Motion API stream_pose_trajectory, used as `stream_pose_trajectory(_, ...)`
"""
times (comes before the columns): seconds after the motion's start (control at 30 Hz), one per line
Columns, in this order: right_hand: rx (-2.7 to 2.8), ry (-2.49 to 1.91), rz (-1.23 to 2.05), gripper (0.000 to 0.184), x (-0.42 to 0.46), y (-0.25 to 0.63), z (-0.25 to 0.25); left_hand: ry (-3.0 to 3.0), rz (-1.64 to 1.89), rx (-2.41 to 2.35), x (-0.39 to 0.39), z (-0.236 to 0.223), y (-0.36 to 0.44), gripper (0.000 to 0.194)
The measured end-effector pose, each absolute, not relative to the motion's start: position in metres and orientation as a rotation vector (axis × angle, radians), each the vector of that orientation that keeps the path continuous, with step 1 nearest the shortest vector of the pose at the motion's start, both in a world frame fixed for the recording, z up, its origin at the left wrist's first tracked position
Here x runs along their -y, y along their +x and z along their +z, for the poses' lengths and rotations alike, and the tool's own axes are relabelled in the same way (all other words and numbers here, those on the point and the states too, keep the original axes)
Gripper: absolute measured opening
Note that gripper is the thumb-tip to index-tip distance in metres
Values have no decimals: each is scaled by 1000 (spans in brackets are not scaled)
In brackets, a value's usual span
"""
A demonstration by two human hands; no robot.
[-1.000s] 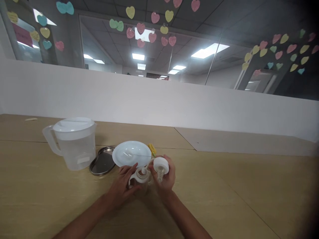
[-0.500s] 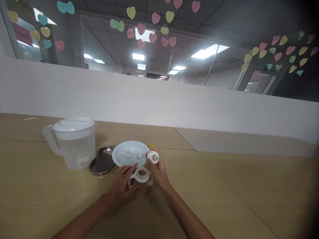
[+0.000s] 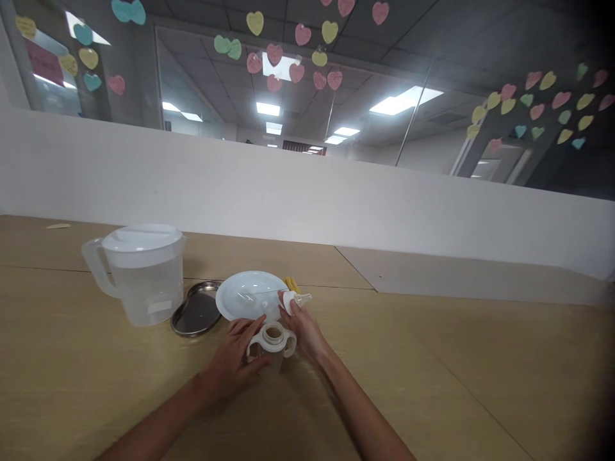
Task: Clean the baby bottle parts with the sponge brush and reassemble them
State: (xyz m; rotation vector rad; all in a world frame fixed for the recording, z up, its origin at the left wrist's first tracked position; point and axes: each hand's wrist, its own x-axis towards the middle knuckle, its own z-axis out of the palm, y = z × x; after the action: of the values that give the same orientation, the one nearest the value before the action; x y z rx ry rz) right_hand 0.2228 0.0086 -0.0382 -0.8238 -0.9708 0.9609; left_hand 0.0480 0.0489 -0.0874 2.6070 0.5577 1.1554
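A small baby bottle [image 3: 271, 346] with cream side handles stands open-topped on the wooden table. My left hand [image 3: 235, 358] rests against its left side, fingers curled round it. My right hand [image 3: 302, 328] is just right of the bottle and pinches the white cap with its teat [image 3: 293, 299], holding it at the right edge of a white plate [image 3: 245, 296]. A thin white straw part lies on the plate; I cannot tell whether it is joined to the cap.
A clear plastic jug [image 3: 139, 272] with a white lid stands at the left. A kidney-shaped steel tray [image 3: 192, 312] lies between jug and plate. Something yellow [image 3: 291, 282] peeks out behind the plate. A white partition [image 3: 307, 192] runs behind the table.
My right hand has lifted the cap with teat off the bottle and carried it away to the plate's right edge. The bottle mouth now stands open. My left hand has stayed on the bottle.
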Motion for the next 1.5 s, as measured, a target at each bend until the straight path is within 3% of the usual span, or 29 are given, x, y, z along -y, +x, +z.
stream_pose_trajectory(0.37, 1014, -1003, 714, 44, -11, 234, -47, 2619, 1122, -574, -47, -83, 48, 60)
stream_pose_trajectory(0.5, 1011, -1011, 592, 59, -7, 229, -43, 2605, 1128, -570, -45, -80, 48, 59)
stream_pose_trajectory(0.7, 1070, -1042, 641, 39, -7, 227, -44, 2648, 1129, -605, -45, -82, 48, 58)
stream_pose_trajectory(0.87, 1142, -1103, 512, 34, -7, 230, -41, 2736, 1147, -648, -51, -78, 43, 57)
stream_pose_trajectory(1.03, 1080, -1046, 635, 42, -6, 229, -40, 2774, 1165, -770, -61, -78, 37, 63)
stream_pose_trajectory(1.27, 1092, -987, 711, 29, -6, 227, -39, 2788, 1202, -872, -64, -78, 35, 66)
stream_pose_trajectory(1.5, 1038, -1010, 713, 34, -10, 227, -44, 2767, 1262, -899, -64, -79, 36, 64)
